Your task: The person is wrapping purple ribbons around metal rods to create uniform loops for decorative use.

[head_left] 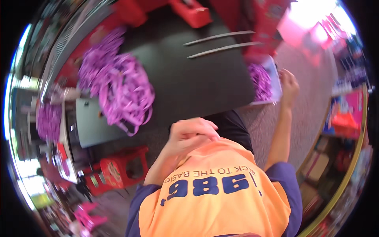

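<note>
My left hand (193,130) is in front of my orange shirt, just off the near edge of the dark table (185,83). Its fingers are bent and close together; whether anything is inside them is hidden. Out to the right, my right hand (290,85) is beside the outer wall of a white box (275,81), fingers loosely bent and partly apart. Whether the fingertips touch the box is too blurred to tell. Narrow purple strips (260,82) lie in that box. A large tangled heap of purple ribbon (122,87) covers the table's left side.
Two thin grey strips (221,43) lie across the table's far right part. A red object (191,14) is at its far edge. Red stools (124,166) stand at the left, near more purple ribbon (49,120). At the right is a yellow-edged shelf (335,177).
</note>
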Tool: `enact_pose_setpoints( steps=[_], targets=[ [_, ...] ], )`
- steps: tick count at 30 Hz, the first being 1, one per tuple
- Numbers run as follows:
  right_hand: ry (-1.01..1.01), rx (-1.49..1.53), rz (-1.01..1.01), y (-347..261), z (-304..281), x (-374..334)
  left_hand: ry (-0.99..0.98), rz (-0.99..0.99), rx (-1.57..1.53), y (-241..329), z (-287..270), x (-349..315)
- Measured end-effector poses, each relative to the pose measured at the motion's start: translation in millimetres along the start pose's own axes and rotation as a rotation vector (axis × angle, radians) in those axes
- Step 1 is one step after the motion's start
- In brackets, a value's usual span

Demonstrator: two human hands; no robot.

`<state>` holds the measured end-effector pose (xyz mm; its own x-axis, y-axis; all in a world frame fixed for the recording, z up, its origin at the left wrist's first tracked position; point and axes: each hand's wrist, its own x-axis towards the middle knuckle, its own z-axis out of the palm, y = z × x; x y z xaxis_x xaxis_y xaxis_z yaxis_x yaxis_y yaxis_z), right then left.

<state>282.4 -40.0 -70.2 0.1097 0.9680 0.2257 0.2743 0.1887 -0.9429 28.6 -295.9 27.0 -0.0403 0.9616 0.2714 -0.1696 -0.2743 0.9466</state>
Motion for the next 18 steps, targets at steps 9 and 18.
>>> enact_pose_setpoints(
  steps=[9,18],
  targets=[
    [-0.69,0.128,-0.388,-211.1,71.3,-54.9,0.255,-0.446,0.28,-53.1,-36.5,-120.3],
    [-1.247,-0.169,-1.13,-298.1,229.1,-127.1,1.14,-0.75,0.319,-245.0,-126.1,-345.3]
  ],
)
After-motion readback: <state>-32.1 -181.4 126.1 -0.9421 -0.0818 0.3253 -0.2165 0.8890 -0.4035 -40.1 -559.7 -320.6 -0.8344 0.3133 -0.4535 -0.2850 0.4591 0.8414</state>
